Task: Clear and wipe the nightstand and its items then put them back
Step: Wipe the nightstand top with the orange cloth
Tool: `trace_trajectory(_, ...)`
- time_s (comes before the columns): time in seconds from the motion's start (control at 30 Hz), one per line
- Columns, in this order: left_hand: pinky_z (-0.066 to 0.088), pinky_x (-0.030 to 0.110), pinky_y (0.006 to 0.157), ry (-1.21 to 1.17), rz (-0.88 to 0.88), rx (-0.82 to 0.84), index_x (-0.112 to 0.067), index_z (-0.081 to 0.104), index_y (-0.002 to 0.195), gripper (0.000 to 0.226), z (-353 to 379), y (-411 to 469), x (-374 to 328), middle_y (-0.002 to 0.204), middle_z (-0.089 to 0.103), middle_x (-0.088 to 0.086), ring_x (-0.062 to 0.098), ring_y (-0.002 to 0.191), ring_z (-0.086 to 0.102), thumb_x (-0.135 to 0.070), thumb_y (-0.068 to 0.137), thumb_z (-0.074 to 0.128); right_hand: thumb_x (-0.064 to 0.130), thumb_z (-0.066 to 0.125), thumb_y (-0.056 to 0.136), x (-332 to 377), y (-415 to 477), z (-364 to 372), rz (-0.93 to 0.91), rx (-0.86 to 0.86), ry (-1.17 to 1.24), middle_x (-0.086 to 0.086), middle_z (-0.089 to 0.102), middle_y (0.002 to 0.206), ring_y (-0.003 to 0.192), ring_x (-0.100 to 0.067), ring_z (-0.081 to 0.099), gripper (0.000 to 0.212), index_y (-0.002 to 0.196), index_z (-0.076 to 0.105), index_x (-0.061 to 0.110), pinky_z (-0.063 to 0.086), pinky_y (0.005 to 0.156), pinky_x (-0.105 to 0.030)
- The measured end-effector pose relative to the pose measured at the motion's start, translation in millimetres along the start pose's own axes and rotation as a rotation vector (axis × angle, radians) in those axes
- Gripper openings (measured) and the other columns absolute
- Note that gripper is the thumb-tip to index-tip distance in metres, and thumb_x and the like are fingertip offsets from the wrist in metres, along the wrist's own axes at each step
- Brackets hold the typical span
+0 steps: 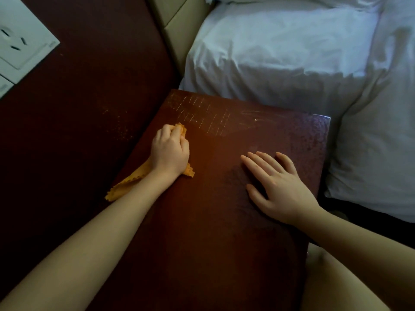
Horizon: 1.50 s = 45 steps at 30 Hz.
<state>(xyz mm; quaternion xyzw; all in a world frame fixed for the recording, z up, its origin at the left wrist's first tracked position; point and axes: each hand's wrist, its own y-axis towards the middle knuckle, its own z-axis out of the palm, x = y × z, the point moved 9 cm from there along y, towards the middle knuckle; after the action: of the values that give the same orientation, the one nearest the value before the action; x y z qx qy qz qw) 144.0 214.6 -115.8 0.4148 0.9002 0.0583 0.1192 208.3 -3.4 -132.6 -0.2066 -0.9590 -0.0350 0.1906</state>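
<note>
Already bare of its items, the dark nightstand (224, 209) beside the white bed (280, 52) shows pale scratch-like marks near its far edge. The right hand (278, 182) lies flat, fingers spread, steadying the top. The left hand (170, 151) clenches the orange cloth (125, 187) at the left edge; overlapping strokes toward those marks should serve best.

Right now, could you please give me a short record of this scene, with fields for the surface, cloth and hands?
surface: nightstand top, dark wood, scratched near its far edge
left hand: grips orange cloth, pressing it on the top
right hand: flat on the top, fingers straight, holding nothing
cloth tail: trails off the left edge
beside: white bedding to the right
</note>
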Motion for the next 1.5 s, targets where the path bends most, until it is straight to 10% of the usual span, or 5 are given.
trace_trajectory(0.23, 0.038, 0.033, 0.094, -0.058, 0.185, 0.075, -0.004, 0.046, 0.133, 0.042, 6.8, 0.3, -26.6, 0.129, 0.048, 0.012, 0.025, 0.119, 0.043, -0.018, 0.093, 0.041, 0.05, 0.019, 0.087, 0.3, 0.3, 0.7, -0.01, -0.008, 0.0, 0.003, 0.029, 0.151, 0.141, -0.015, 0.02, 0.065, 0.147, 0.021, 0.026, -0.003, 0.113, -0.035)
trace_trajectory(0.53, 0.036, 0.034, 0.096, 0.053, -0.044, 0.016, -0.001, 0.044, 0.132, 0.044, 2.6, 1.3, -7.0, 0.134, 0.04, 0.016, 0.027, 0.12, 0.038, -0.023, 0.096, 0.035, 0.044, 0.032, 0.089, 0.0, 0.8, -0.3, -0.004, -0.019, 0.01, 0.002, 0.032, 0.15, 0.14, -0.015, 0.023, 0.061, 0.146, 0.025, 0.023, -0.001, 0.113, -0.036)
trace_trajectory(1.0, 0.026, 0.034, 0.103, -0.135, 0.331, 0.301, -0.024, 0.038, 0.14, 0.054, 9.7, 4.3, -3.6, 0.144, 0.035, -0.005, 0.013, 0.133, 0.027, -0.041, 0.089, 0.03, 0.044, 0.03, 0.089, 1.0, 0.2, -2.0, -0.004, -0.021, 0.017, 0.001, 0.031, 0.15, 0.14, -0.016, 0.022, 0.061, 0.146, 0.026, 0.023, 0.0, 0.113, -0.038)
trace_trajectory(1.27, 0.036, 0.038, 0.096, 0.039, -0.02, 0.055, -0.009, 0.041, 0.138, 0.046, 0.2, 18.7, 22.7, 0.131, 0.046, 0.012, 0.026, 0.12, 0.041, -0.026, 0.095, 0.038, 0.046, 0.027, 0.089, -0.2, 0.6, -0.5, -0.002, -0.002, 0.013, 0.003, 0.027, 0.152, 0.141, -0.014, 0.018, 0.062, 0.147, 0.022, 0.025, -0.005, 0.113, -0.034)
trace_trajectory(1.5, 0.033, 0.036, 0.102, -0.033, 0.225, 0.071, -0.016, 0.046, 0.134, 0.042, 5.0, -5.7, -17.5, 0.132, 0.051, 0.004, 0.021, 0.124, 0.043, -0.023, 0.093, 0.04, 0.05, 0.019, 0.088, -0.7, 0.6, 0.0, 0.006, -0.005, 0.016, 0.003, 0.028, 0.152, 0.141, -0.015, 0.019, 0.064, 0.147, 0.024, 0.026, -0.004, 0.113, -0.035)
